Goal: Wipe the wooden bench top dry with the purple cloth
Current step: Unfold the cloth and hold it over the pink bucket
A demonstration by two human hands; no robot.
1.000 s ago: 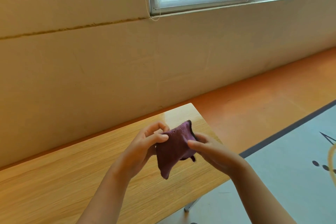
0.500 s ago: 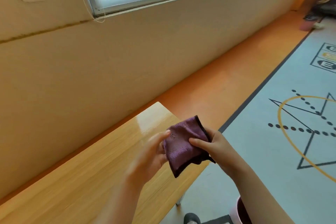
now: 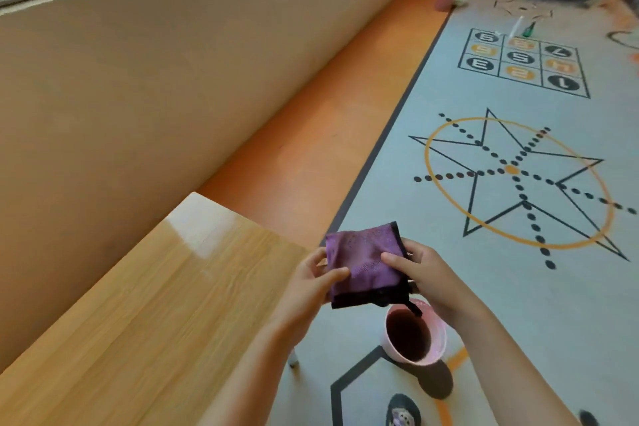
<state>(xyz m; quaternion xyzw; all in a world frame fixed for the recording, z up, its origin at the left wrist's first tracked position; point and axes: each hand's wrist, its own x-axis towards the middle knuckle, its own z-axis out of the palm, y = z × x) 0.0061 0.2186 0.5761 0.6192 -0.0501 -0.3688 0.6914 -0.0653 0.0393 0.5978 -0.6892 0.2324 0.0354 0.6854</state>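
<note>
Purple cloth (image 3: 363,263): held in the air between both hands, folded to a small pad with dark edging. It sits just past the right-hand end of the tabletop and does not touch it.

Findings, left to right:

- **Tabletop** (image 3: 155,304): pale wood grain with a bright sheen toward its far end. From where I stand I cannot tell whether that is water or window glare. Nothing is in contact with the wood.
- **Left hand** (image 3: 311,284): grip closed on the cloth's left edge, thumb laid across the front face, fingers tucked behind.
- **Right hand** (image 3: 422,273): grip closed on the right edge in the same way, thumb on the front, fingers behind. A dark tab hangs from the cloth's lower right corner.
- **Pink bucket** (image 3: 438,335): stands on the grey floor mat (image 3: 511,252) just below the cloth. Its interior is dark and the contents cannot be made out.

Assessment: the step in hand appears to be preparation, with the cloth being squared up into a pad over the bucket. Wiping proper has not begun, so the task sits at its start.

Next move, in my judgement: one hand takes the pad and carries it leftward over the tabletop. It then lays the pad flat on the wood, presses down, and draws it along the grain in overlapping passes. The shiny far end looks the likeliest place to begin. The pad should be kept folded so that it presents a flat face.
</note>
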